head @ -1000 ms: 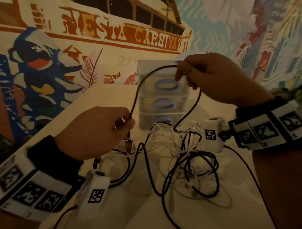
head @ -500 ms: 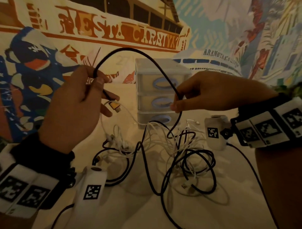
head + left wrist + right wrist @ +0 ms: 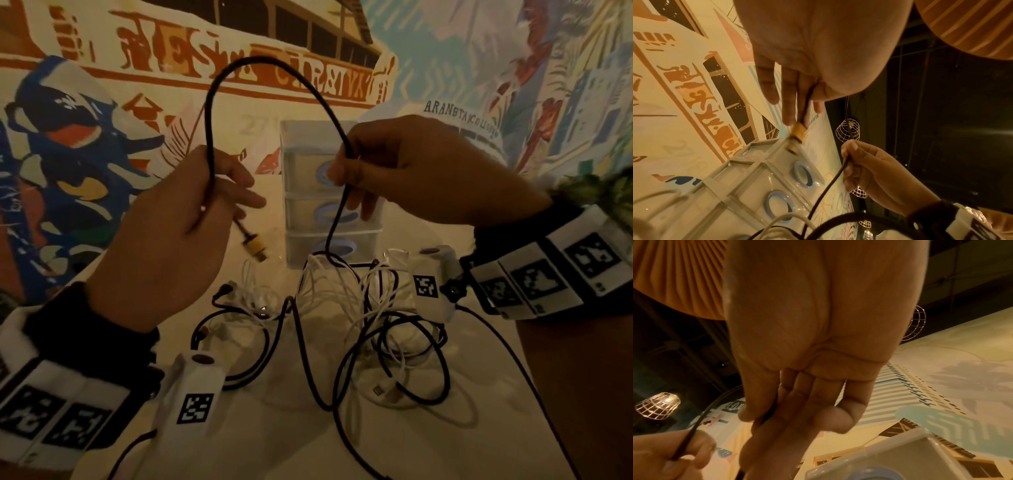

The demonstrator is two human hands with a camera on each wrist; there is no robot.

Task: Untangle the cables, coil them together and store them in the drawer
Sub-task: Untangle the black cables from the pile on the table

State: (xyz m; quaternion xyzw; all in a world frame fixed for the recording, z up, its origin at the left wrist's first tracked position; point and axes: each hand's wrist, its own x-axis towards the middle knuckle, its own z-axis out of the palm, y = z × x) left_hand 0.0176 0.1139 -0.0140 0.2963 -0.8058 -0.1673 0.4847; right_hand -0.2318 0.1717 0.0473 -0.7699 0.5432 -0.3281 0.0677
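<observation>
Above table, both hands pinch black cable (image 3: 274,73) (tangle head-view only)

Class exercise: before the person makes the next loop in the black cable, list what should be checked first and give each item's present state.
1. Left hand holds black cable near its plug: ok.
2. Right hand pinches the cable further along: ok.
3. Arc between the hands free of knots: ok.
4. Rest of the cable clear of the white cables: not ok, tangled on the table.
5. Drawer unit open for storing: not ok, drawers shut.
</observation>
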